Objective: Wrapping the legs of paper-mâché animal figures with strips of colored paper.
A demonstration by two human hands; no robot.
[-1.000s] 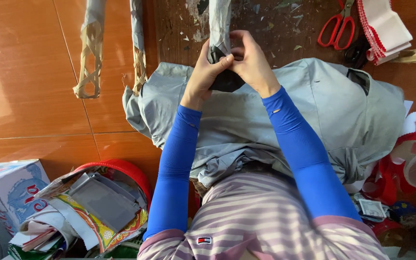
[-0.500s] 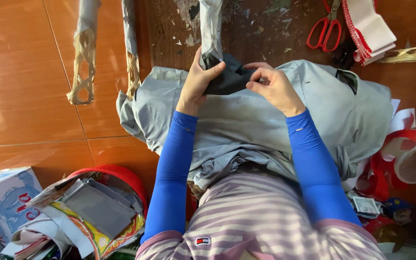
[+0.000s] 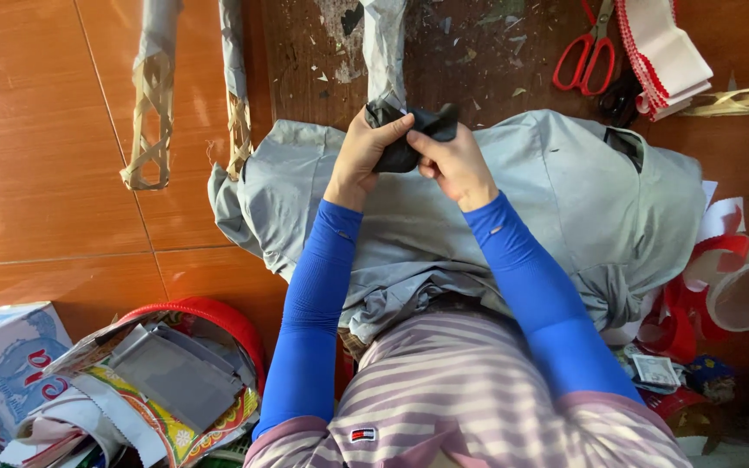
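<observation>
At about 8 o'clock a light cardboard box (image 3: pixel 6 347) is cut off by the frame's left edge, and beside it a red basket (image 3: pixel 218 316) is mostly buried under paper scraps and a grey folded piece (image 3: pixel 175 377), so only its rim shows. At 11 o'clock two wrapped poles (image 3: pixel 153 104) run out of view at the top, their lower ends bound in tan strapping.

Near the centre, toward 12 o'clock, the left hand (image 3: pixel 361 156) and the right hand (image 3: pixel 452 160) both pinch a small black cloth (image 3: pixel 413 130), fingers closed tight on it from either side. The cloth is bunched, so its shape is hard to read; it may be a pocket or patch. It sits just above a grey garment (image 3: pixel 565 199) spread over the lap, whose lower part is hidden by the blue sleeves and striped shirt. A grey wrapped strip (image 3: pixel 385 52) rises behind the cloth and leaves the frame.

At 1 o'clock lie red scissors (image 3: pixel 587 52) and a stack of red-edged white trim (image 3: pixel 665 52), partly cut off. At 3 o'clock a clear tape roll (image 3: pixel 747 295) lies among red and white scraps that blur together.
</observation>
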